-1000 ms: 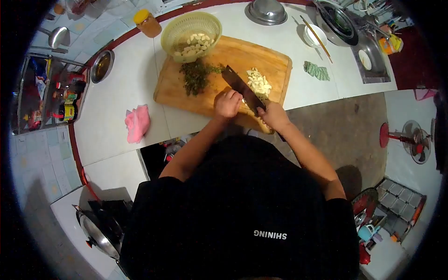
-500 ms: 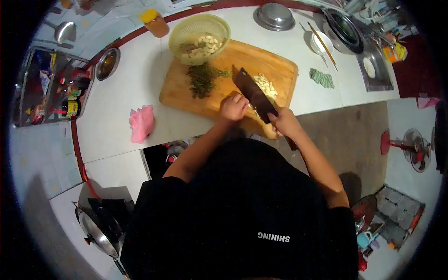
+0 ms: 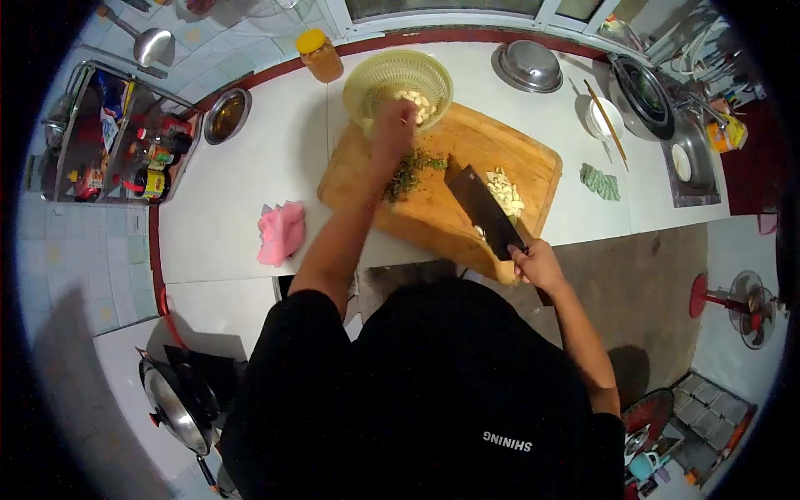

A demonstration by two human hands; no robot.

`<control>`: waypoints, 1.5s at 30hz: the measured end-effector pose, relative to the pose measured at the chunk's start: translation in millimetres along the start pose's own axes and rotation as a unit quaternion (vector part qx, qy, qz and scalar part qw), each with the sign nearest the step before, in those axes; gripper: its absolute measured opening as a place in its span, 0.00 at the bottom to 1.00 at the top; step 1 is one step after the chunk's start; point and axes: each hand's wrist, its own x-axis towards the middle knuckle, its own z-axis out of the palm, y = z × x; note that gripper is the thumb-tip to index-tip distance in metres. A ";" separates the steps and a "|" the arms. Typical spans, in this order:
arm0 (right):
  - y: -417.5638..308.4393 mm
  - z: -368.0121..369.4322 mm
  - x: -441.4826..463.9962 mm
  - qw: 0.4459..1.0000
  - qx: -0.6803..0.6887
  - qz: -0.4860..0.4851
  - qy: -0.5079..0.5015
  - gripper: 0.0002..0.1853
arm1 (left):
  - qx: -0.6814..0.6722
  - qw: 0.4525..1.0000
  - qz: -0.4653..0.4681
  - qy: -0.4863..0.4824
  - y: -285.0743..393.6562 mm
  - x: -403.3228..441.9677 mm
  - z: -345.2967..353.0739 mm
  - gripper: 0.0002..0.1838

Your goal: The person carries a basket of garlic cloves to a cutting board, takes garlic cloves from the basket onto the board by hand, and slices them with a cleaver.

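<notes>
The handle of the cleaver is gripped by the right hand, with the fingers closed around it near the board's lower right corner; the broad dark blade is extended from those fingers toward the upper left, and is held above the wooden cutting board; the left hand is placed well apart from the blade, at the near rim of the yellow-green basket; its fingers are seen curled, with the fingertips just beside the whole garlic cloves in the basket; whether a clove is pinched, or merely touched, cannot be told, as the grip is partly hidden and blurred; the basket is overlapped with the board's upper left edge; chopped garlic is heaped on the board, close along the right side of the blade; a small pale piece is noted at the blade's left side, near the right hand; chopped green herbs are spread between the basket and the cleaver, partly covered from view by the left forearm.
</notes>
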 end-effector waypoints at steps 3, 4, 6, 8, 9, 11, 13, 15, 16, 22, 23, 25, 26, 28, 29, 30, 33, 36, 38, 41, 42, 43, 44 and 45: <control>9.4 -2.8 7.2 0.999 -0.041 0.024 -0.012 0.12 | 0.208 0.974 -0.012 -0.092 -46.7 36.6 -27.0 0.09; 13.4 -0.1 8.3 0.998 -0.043 -0.011 0.037 0.12 | 0.284 0.953 -0.001 -0.106 -54.6 42.2 -30.6 0.10; 19.0 5.7 8.5 0.986 -0.046 -0.082 0.134 0.12 | 0.328 0.917 -0.028 -0.226 -59.6 58.8 -39.7 0.12; 19.1 1.0 6.4 0.994 0.017 -0.005 0.106 0.13 | 0.385 0.862 -0.048 -0.325 -64.0 67.2 -41.5 0.14; 14.4 -1.9 1.4 0.995 0.046 0.019 0.090 0.13 | 0.420 0.830 -0.053 -0.364 -67.0 69.8 -37.0 0.15; 24.9 -4.3 0.1 0.996 0.009 0.041 0.082 0.14 | 0.452 0.798 -0.050 -0.397 -81.7 73.3 -23.9 0.16; 33.9 0.0 2.6 0.990 -0.089 -0.002 0.110 0.15 | 0.449 0.806 -0.037 -0.385 -99.2 73.8 -11.7 0.17; 37.9 5.5 6.0 0.977 -0.163 -0.049 0.126 0.15 | 0.417 0.800 -0.090 -0.421 -92.2 80.1 -14.7 0.17; 37.6 6.7 5.1 0.972 -0.173 -0.063 0.144 0.15 | 0.401 0.796 -0.117 -0.438 -87.4 81.6 -18.2 0.17; 18.2 7.7 -1.2 0.992 -0.040 -0.001 0.124 0.14 | 0.435 0.775 0.006 -0.458 -123.0 70.9 -13.9 0.22; 20.3 6.8 -0.7 0.994 -0.005 0.021 0.109 0.13 | 0.457 0.774 0.002 -0.438 -122.3 69.4 -12.6 0.20; 25.6 5.9 -2.4 0.994 0.015 0.022 0.105 0.12 | 0.495 0.772 -0.004 -0.399 -79.5 64.2 -18.4 0.16; 28.7 6.3 -2.6 0.994 0.029 0.023 0.102 0.12 | 0.491 0.778 0.034 -0.392 -85.2 62.6 -15.7 0.17; 33.1 6.6 -2.3 0.994 0.055 0.021 0.097 0.12 | 0.480 0.787 0.107 -0.373 -112.5 62.8 -24.3 0.17; 30.5 5.6 -4.7 0.993 0.061 0.031 0.091 0.12 | 0.467 0.802 0.134 -0.348 -120.9 62.4 -31.0 0.16; 28.4 5.6 -7.4 0.992 0.080 0.023 0.094 0.12 | 0.453 0.816 0.160 -0.322 -121.3 62.5 -39.8 0.14; 29.3 2.7 -10.2 0.993 0.079 0.020 0.083 0.14 | 0.388 0.894 0.050 -0.217 -100.5 61.8 -45.6 0.11; 36.8 2.6 -4.2 0.994 0.070 0.036 0.076 0.15 | 0.299 0.942 -0.015 -0.151 -77.7 51.6 -55.6 0.07; 29.5 4.0 -9.8 0.989 0.107 0.010 0.102 0.10 | 0.280 0.952 -0.002 -0.124 -84.6 42.2 -61.9 0.08; 32.1 5.3 -4.2 0.989 0.119 0.003 0.093 0.11 | 0.324 0.936 -0.011 -0.139 -90.5 44.4 -65.9 0.09; 37.5 4.7 -1.1 0.990 0.116 0.009 0.086 0.11 | 0.335 0.931 -0.001 -0.143 -87.5 45.2 -63.6 0.09; 36.4 5.0 -0.4 0.990 0.110 0.019 0.089 0.11 | 0.361 0.916 -0.015 -0.173 -80.0 48.3 -60.4 0.10; 34.4 5.8 -0.8 0.990 0.112 0.022 0.088 0.11 | 0.385 0.900 -0.027 -0.204 -72.2 53.4 -56.5 0.11; 26.5 5.2 -4.7 0.989 0.116 0.025 0.088 0.12 | 0.407 0.881 -0.039 -0.236 -69.5 58.5 -54.6 0.12</control>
